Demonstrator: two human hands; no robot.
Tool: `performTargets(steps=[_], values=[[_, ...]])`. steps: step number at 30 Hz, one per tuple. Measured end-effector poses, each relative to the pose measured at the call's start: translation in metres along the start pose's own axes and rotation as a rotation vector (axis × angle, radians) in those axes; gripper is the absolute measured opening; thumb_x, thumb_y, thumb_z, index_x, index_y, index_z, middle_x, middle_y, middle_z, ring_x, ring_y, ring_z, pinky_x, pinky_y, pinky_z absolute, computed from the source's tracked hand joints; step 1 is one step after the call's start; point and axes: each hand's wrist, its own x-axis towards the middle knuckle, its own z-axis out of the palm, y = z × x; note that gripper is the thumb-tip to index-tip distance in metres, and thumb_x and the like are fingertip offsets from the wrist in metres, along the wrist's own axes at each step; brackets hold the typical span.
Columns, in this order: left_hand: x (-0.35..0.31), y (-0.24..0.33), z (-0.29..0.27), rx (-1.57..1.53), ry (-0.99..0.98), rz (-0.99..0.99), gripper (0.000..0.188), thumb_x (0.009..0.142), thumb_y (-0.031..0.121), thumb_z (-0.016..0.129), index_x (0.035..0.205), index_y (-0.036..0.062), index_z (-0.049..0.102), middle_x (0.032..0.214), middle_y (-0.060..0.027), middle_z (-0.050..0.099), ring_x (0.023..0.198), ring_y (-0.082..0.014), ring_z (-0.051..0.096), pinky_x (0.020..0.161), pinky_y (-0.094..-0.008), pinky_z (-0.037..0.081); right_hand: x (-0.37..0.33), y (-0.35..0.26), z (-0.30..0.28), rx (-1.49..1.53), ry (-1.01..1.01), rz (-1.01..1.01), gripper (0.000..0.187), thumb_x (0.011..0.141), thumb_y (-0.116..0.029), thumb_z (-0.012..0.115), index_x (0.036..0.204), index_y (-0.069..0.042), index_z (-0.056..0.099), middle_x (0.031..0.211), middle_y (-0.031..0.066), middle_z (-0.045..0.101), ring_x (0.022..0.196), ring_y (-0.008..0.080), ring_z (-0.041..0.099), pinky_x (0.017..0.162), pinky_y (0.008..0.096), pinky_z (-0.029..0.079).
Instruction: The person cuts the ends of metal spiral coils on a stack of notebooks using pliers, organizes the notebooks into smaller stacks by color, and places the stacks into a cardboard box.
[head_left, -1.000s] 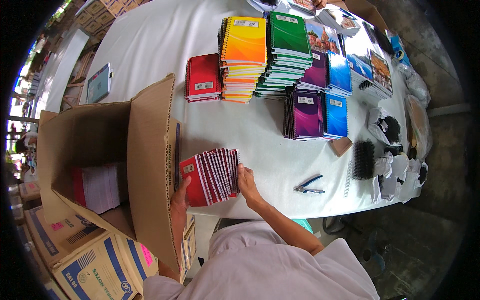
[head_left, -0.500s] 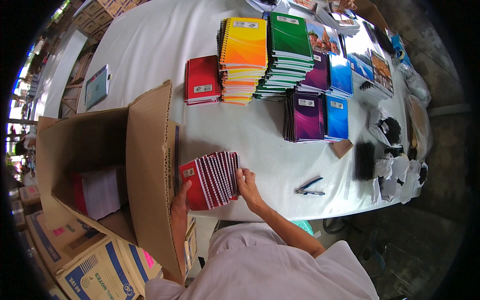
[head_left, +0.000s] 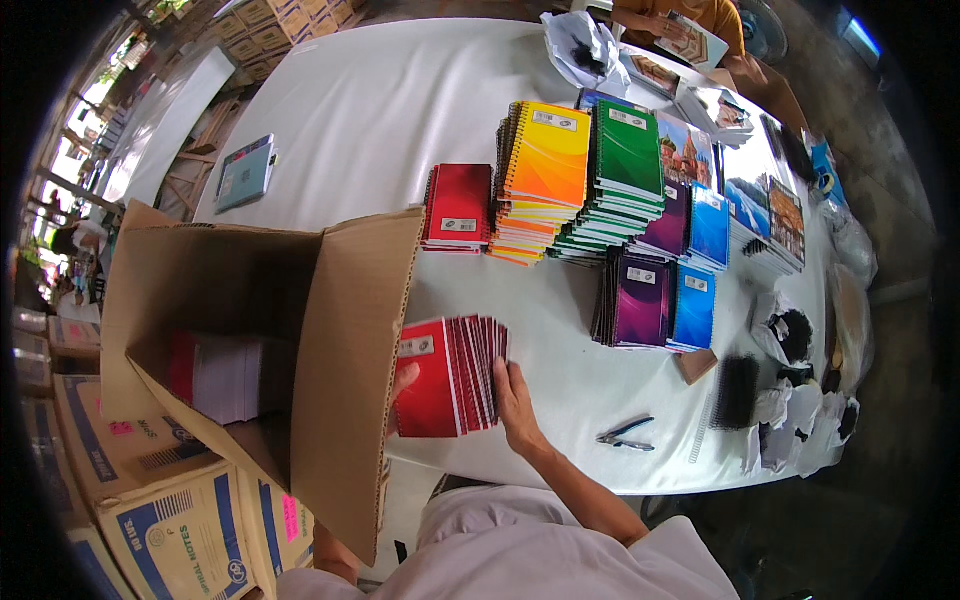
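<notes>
Between my two hands stands a row of red spiral notebooks (head_left: 450, 375), at the near edge of the table beside the carton. My left hand (head_left: 405, 379) grips its left end, the thumb lying on the front cover; the carton flap hides most of that hand. On the other end, my right hand (head_left: 517, 405) presses against the row with its fingers along the side. Just left is the open cardboard carton (head_left: 350, 340), tilted toward me, with a block of red-covered notebooks (head_left: 225, 378) inside it.
Stacks of red (head_left: 458, 205), yellow (head_left: 545, 155), green (head_left: 628, 150), purple (head_left: 640, 300) and blue notebooks (head_left: 693, 305) stand beyond my hands. Cutting pliers (head_left: 627, 434) lie to the right, near black wire coils (head_left: 738, 392). Closed cartons (head_left: 180, 535) are at lower left. A person (head_left: 655, 25) handles notebooks across the table.
The fanned red notebooks are now squeezed closer together and stand straighter between my hands. My left hand has slipped further behind the carton flap. The whole view has shifted.
</notes>
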Motion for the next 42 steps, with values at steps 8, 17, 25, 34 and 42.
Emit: performTargets(steps=[8, 17, 25, 34, 42], values=[[0.021, 0.104, 0.057, 0.018, -0.067, 0.245, 0.064, 0.082, 0.036, 0.070, 0.134, 0.0066, 0.046, 0.126, -0.0101, 0.057, 0.114, -0.0217, 0.055, 0.098, -0.0384, 0.043, 0.063, -0.114, 0.023, 0.180, -0.080, -0.235, 0.063, 0.098, -0.053, 0.038, 0.122, 0.003, 0.049, 0.107, 0.0125, 0.056, 0.096, 0.0184, 0.051, 0.087, 0.0299, 0.041], [0.063, 0.160, 0.040, 0.025, -0.001, 0.427, 0.059, 0.085, 0.038, 0.068, 0.130, 0.0056, 0.049, 0.124, -0.0090, 0.058, 0.111, -0.0179, 0.056, 0.096, -0.0340, 0.044, 0.119, -0.165, 0.073, 0.166, -0.108, -0.461, 0.061, 0.100, -0.049, 0.032, 0.118, 0.007, 0.048, 0.117, 0.0208, 0.055, 0.110, 0.0260, 0.051, 0.097, 0.0356, 0.036], [0.128, 0.171, 0.032, 0.035, -0.097, 0.300, 0.065, 0.081, 0.044, 0.069, 0.131, 0.0071, 0.048, 0.124, -0.0083, 0.058, 0.112, -0.0194, 0.056, 0.096, -0.0366, 0.044, 0.173, -0.159, 0.078, 0.035, 0.143, -0.561, 0.062, 0.100, -0.045, 0.029, 0.125, 0.010, 0.043, 0.125, 0.0323, 0.049, 0.118, 0.0443, 0.046, 0.101, 0.0437, 0.032], [0.157, 0.158, 0.029, 0.002, -0.050, 0.188, 0.068, 0.080, 0.045, 0.070, 0.130, 0.0061, 0.049, 0.125, -0.0087, 0.058, 0.113, -0.0199, 0.055, 0.097, -0.0373, 0.043, 0.195, -0.143, 0.073, 0.006, 0.157, -0.519, 0.063, 0.101, -0.042, 0.031, 0.142, 0.005, 0.029, 0.149, 0.0205, 0.029, 0.139, 0.0330, 0.026, 0.113, 0.0349, 0.017], [0.162, 0.158, 0.026, 0.121, -0.088, 0.225, 0.065, 0.080, 0.043, 0.071, 0.126, 0.0007, 0.053, 0.116, -0.0098, 0.062, 0.107, -0.0190, 0.059, 0.093, -0.0333, 0.046, 0.145, -0.146, 0.072, -0.063, 0.069, -0.745, 0.065, 0.103, -0.042, 0.022, 0.144, 0.008, 0.023, 0.151, 0.0244, 0.022, 0.142, 0.0346, 0.016, 0.116, 0.0365, 0.009]])
